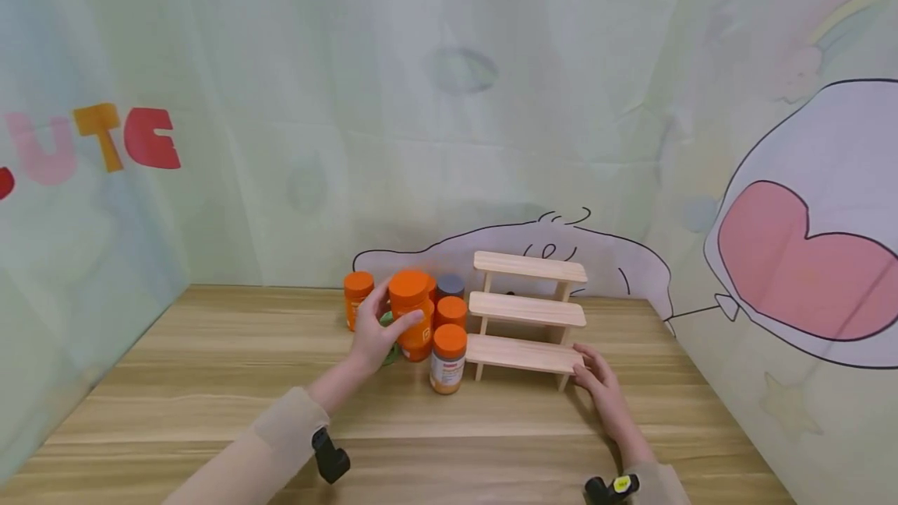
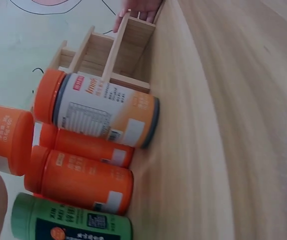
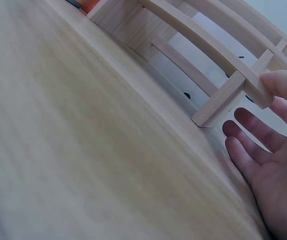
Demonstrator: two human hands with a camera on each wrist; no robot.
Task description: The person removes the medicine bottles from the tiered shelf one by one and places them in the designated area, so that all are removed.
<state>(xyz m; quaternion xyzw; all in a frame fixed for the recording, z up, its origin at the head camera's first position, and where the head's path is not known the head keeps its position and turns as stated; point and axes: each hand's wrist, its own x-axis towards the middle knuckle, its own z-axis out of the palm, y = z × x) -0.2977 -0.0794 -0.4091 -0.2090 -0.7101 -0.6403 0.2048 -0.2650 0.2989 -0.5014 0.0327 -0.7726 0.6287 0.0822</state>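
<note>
My left hand point(image 1: 372, 340) grips an orange bottle point(image 1: 410, 304) with an orange lid, raised above the other bottles; in the left wrist view this held bottle point(image 2: 6, 137) hangs clear of the table. Thumb and index finger of my right hand point(image 1: 605, 394) pinch the right end of the lowest step of a three-tier wooden display shelf point(image 1: 522, 353). In the right wrist view that hand's other fingers point(image 3: 256, 135) are spread beneath the step. Just left of the shelf stands a bottle with a white label and orange lid point(image 1: 447, 372).
Several bottles stand grouped left of the shelf: an orange one point(image 1: 450, 312), one with a grey-blue lid point(image 1: 450, 285), and a green one point(image 2: 73, 220) partly hidden by my left hand in the head view. Another orange bottle point(image 1: 356, 304) stands farther left. A printed cloth point(image 1: 316, 139) hangs behind.
</note>
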